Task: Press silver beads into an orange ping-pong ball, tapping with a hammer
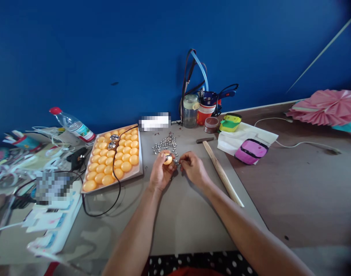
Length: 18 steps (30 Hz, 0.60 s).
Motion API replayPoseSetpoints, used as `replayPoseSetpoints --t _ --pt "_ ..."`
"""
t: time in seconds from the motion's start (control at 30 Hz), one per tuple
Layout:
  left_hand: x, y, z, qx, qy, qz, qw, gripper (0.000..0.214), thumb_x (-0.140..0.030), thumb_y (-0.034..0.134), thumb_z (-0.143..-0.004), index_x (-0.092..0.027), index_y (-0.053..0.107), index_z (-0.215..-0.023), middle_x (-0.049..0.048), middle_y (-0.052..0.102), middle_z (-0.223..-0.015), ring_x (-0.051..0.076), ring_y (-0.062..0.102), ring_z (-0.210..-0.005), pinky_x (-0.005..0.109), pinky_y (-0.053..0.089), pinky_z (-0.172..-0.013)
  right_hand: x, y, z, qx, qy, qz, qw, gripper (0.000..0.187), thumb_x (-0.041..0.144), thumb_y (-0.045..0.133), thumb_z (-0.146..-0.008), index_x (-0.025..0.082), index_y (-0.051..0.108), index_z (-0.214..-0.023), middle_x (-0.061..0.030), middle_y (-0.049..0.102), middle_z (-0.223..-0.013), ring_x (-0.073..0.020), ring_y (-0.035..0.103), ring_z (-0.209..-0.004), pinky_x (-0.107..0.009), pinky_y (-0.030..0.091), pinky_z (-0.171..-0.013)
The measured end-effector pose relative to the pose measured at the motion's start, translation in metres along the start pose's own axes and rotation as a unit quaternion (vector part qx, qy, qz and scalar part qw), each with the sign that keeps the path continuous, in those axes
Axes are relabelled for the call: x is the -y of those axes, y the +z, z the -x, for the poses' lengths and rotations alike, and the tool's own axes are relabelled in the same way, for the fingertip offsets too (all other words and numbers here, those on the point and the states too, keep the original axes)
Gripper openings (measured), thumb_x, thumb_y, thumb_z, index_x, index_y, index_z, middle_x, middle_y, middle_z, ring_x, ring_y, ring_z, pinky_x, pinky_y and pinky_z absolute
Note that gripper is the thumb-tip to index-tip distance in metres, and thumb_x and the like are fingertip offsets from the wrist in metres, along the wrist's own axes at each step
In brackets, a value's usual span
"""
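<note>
My left hand (160, 172) is closed around a small orange ball (167, 159), held just above the grey table. My right hand (192, 165) sits close beside it, fingers pinched on a tiny silver piece (175, 162) that touches the ball's right side. A loose pile of small silver metal pieces (165, 144) lies on the table just beyond both hands. To the left, a tray (138, 173) holds several rows of orange balls (114, 164), with two silver-covered ones (113, 141) near its far end.
A hammer with a wooden handle (221, 172) lies right of my right hand. A black cable (115, 191) loops over the tray. Jars and a cup of tools (198, 109) stand by the blue wall. A pink pouch (251, 151), water bottle (73, 124) and papers (53, 226) surround.
</note>
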<state>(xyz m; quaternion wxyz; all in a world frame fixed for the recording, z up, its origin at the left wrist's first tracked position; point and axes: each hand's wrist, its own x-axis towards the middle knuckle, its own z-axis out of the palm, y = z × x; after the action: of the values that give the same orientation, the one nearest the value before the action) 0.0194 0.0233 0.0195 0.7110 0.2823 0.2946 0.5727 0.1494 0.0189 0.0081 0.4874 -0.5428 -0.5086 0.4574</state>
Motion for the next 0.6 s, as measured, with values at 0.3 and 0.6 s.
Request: replayPoseSetpoints --t 0.3,0.6 --pt "0.0018 0.0021 -0.0002 -0.002 -0.006 -0.014 1.0 0.025 -0.027 0.066 -0.073 -0.018 0.053 -0.092 -0.0003 0.058 -0.077 0.004 0.044 -0.051 0.019 0.037 -0.051 0.007 -0.0002 -0.0001 0.052 0.097 -0.224 0.968 0.021 0.035 0.07 -0.061 0.016 0.061 -0.065 0.0044 0.052 -0.052 -0.0059 0.04 -0.046 -0.021 0.03 -0.047" --pt "-0.0002 -0.0015 -0.0008 0.001 -0.009 0.002 1.0 0.022 -0.029 0.062 -0.076 -0.019 0.054 -0.095 0.0005 0.059 -0.08 0.005 0.045 -0.051 0.02 0.04 -0.054 0.0068 -0.005 -0.0019 0.071 0.15 -0.364 0.917 0.026 0.03 0.073 -0.059 0.014 0.068 -0.079 0.0015 0.058 -0.061 -0.0084 0.051 -0.054 -0.025 0.04 -0.057"
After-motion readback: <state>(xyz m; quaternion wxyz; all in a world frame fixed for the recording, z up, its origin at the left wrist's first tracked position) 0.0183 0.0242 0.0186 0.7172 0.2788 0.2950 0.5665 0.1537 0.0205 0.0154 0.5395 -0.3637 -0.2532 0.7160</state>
